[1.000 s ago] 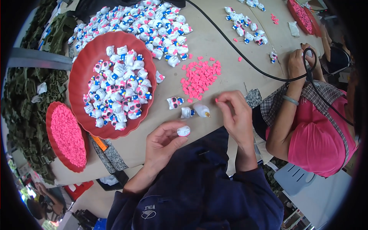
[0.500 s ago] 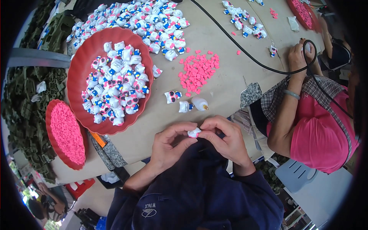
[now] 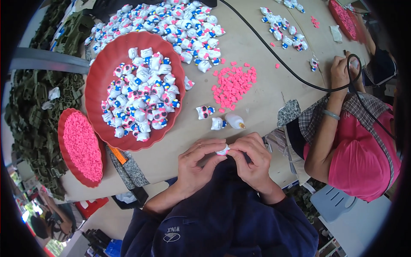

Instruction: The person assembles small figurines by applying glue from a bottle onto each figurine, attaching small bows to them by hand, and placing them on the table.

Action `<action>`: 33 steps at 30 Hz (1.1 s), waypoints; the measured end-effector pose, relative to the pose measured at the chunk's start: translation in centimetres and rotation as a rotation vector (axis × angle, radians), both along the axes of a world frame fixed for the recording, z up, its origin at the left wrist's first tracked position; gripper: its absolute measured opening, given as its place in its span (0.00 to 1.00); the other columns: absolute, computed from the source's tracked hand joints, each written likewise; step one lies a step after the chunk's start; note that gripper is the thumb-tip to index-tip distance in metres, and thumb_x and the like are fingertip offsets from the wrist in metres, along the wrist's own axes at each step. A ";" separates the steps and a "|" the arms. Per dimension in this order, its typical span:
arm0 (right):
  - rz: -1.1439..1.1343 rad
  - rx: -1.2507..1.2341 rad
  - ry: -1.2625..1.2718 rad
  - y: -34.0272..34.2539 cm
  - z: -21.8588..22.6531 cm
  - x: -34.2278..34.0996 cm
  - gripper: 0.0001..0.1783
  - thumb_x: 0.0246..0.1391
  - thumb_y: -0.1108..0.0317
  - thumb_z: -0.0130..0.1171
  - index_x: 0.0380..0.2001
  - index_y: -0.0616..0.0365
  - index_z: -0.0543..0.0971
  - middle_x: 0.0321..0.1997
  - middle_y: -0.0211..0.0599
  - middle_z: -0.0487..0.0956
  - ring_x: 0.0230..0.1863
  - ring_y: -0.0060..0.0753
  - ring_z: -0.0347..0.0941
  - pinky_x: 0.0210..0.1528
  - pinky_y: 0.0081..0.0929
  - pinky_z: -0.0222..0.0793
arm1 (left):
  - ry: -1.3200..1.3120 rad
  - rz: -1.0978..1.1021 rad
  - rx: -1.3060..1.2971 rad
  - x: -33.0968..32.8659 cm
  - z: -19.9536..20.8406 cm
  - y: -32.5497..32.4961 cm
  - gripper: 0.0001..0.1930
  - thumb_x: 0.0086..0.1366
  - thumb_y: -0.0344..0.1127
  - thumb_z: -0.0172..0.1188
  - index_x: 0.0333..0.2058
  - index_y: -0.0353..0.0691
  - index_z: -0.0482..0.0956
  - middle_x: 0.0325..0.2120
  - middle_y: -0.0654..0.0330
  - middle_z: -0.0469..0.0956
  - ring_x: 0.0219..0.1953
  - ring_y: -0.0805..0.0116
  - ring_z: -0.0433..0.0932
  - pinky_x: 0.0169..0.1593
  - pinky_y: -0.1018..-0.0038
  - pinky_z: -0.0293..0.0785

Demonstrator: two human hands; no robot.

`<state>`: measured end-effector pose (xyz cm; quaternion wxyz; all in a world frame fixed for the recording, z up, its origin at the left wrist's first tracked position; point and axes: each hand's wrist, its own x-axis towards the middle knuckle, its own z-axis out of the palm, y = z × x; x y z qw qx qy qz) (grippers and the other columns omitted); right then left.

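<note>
A small white cat-shaped figurine [image 3: 222,151] with a bit of pink is held just past the table's near edge, between both my hands. My left hand [image 3: 198,168] pinches it between thumb and fingers from the left. From the right, the thumb and index finger of my right hand [image 3: 251,162] press on its other side. My fingers cover most of it. Just beyond lie a white squeeze bottle [image 3: 234,121] with a yellowish tip, a white-and-blue figurine [image 3: 217,124] and a figurine with pink-rimmed dark glasses [image 3: 205,112].
Loose pink pieces [image 3: 233,85] lie farther out. At left stand a large red bowl [image 3: 92,100] of figurines and a smaller red dish [image 3: 61,135] of pink pieces. A figurine heap [image 3: 171,25] fills the back. A black cable [image 3: 267,53] crosses toward a co-worker's hands [image 3: 340,73].
The whole view has shifted, so the table's contents appear farther right. My right thumb and index finger have drawn together at the figurine's edge; my left hand keeps its pinch.
</note>
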<state>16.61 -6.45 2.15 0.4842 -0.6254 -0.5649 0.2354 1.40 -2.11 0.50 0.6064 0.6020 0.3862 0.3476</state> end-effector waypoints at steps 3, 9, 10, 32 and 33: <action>-0.022 0.030 -0.039 0.0 0.0 -0.3 0.08 0.38 0.81 0.65 0.26 0.62 0.79 0.24 0.37 0.77 0.25 0.36 0.70 0.29 0.27 0.67 | 0.000 0.010 -0.019 -0.2 0.3 0.1 0.14 0.50 0.21 0.65 0.37 0.37 0.79 0.39 0.55 0.79 0.43 0.63 0.78 0.46 0.72 0.74; 0.024 0.098 0.035 0.2 -0.5 0.0 0.10 0.35 0.81 0.67 0.26 0.62 0.80 0.23 0.36 0.78 0.23 0.36 0.71 0.28 0.26 0.66 | 0.131 0.070 0.190 -1.9 2.3 1.3 0.14 0.49 0.21 0.66 0.37 0.36 0.79 0.38 0.56 0.80 0.41 0.61 0.78 0.44 0.72 0.74; -0.021 0.073 0.020 0.0 -0.8 0.4 0.11 0.35 0.80 0.68 0.27 0.62 0.80 0.24 0.36 0.78 0.25 0.36 0.71 0.29 0.26 0.67 | 0.180 0.174 0.319 -2.5 2.4 2.0 0.16 0.48 0.21 0.67 0.38 0.36 0.79 0.38 0.56 0.79 0.41 0.60 0.78 0.44 0.72 0.73; -0.133 0.070 0.352 -1.2 -1.4 2.2 0.22 0.48 0.80 0.59 0.47 0.66 0.67 0.42 0.45 0.77 0.44 0.32 0.75 0.47 0.25 0.69 | 0.298 0.016 0.328 2.0 0.5 1.9 0.17 0.55 0.23 0.62 0.45 0.38 0.74 0.38 0.58 0.73 0.40 0.67 0.75 0.39 0.74 0.73; -0.113 0.085 0.431 -1.3 -1.4 1.9 0.22 0.47 0.80 0.60 0.47 0.66 0.67 0.41 0.45 0.77 0.43 0.32 0.76 0.47 0.25 0.70 | 0.310 0.032 0.330 1.3 0.3 2.0 0.17 0.55 0.23 0.62 0.45 0.38 0.74 0.38 0.58 0.73 0.40 0.67 0.75 0.39 0.74 0.73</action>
